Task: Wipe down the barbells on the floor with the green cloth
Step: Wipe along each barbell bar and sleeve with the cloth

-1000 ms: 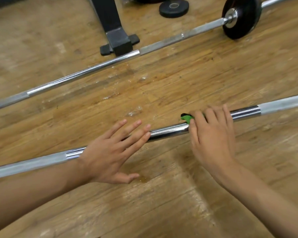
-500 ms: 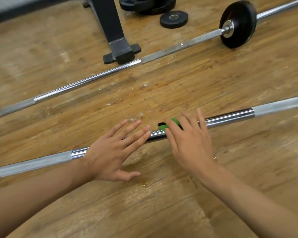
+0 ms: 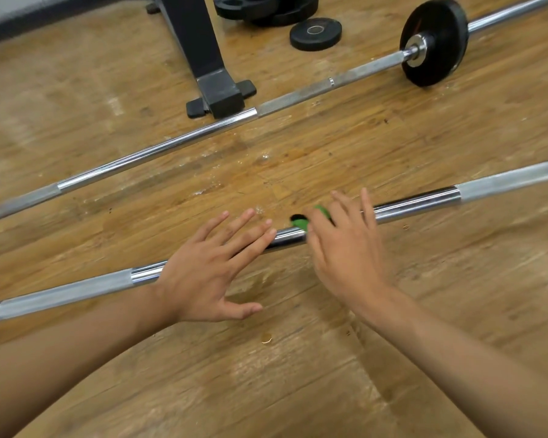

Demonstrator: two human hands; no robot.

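Two steel barbells lie on the wooden floor. The near barbell [image 3: 415,203] runs from lower left to right. My left hand [image 3: 209,270] lies flat on its shaft with straight, spread fingers. Just to the right, my right hand [image 3: 345,248] presses the green cloth [image 3: 299,222] onto the same shaft with its fingers extended. Only a small green edge shows beside the hand; the rest is hidden under the palm. The far barbell [image 3: 159,150] lies beyond, untouched, with a black plate [image 3: 434,42] on its right end.
A black rack foot [image 3: 219,93] stands against the far barbell's middle. A loose small plate [image 3: 315,33] and a stack of plates [image 3: 266,7] lie behind it. Wet spots mark the floor between the bars.
My right hand has slid left along the near barbell with the cloth, closing in on my left hand. The left hand has stayed in place.
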